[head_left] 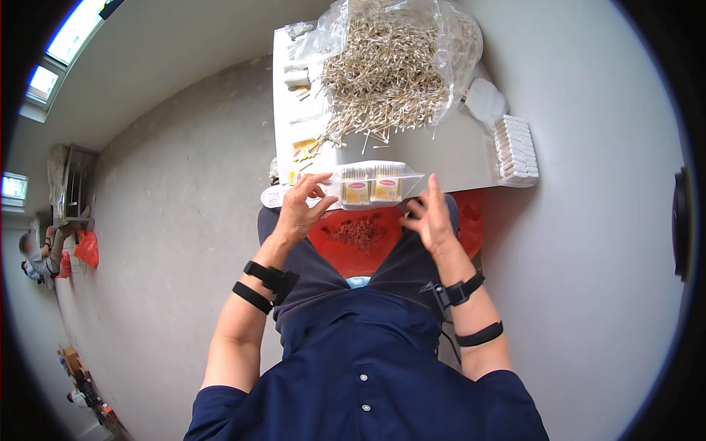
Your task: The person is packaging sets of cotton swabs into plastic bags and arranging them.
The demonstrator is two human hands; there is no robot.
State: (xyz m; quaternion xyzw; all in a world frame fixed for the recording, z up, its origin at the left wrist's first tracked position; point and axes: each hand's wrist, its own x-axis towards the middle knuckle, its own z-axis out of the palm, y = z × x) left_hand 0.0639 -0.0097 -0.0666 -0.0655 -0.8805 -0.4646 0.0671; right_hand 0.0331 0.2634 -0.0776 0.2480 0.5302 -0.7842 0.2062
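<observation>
apparently mid-packing, the clear bag of swabs [373, 182] sits at the near edge of the counter [463, 156], left hand [297, 211] curled at one end, grip unclear, right hand [435, 221] spread and empty beside the flap [412, 181], which probably needs pinching next.

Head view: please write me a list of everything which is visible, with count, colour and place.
pouch: one, clear, between the hands
packs: two, white and yellow, inside pouch
swabs: uncounted heap, tan and white, on table
sheet: clear plastic, around heap
table: one, pale, ahead
bundles: stacked, white, table's right corner
labels: several, yellow, table's left side
red surface: one, between knees
rack: one, grey, far left
red bag: one, far left
person: at least one, blurred, far left
windows: at least two, bright, upper left
straps: four, black, forearms
shirt: one, navy, below
left hand: one, bare, pouch's left end
right hand: one, bare, pouch's right
</observation>
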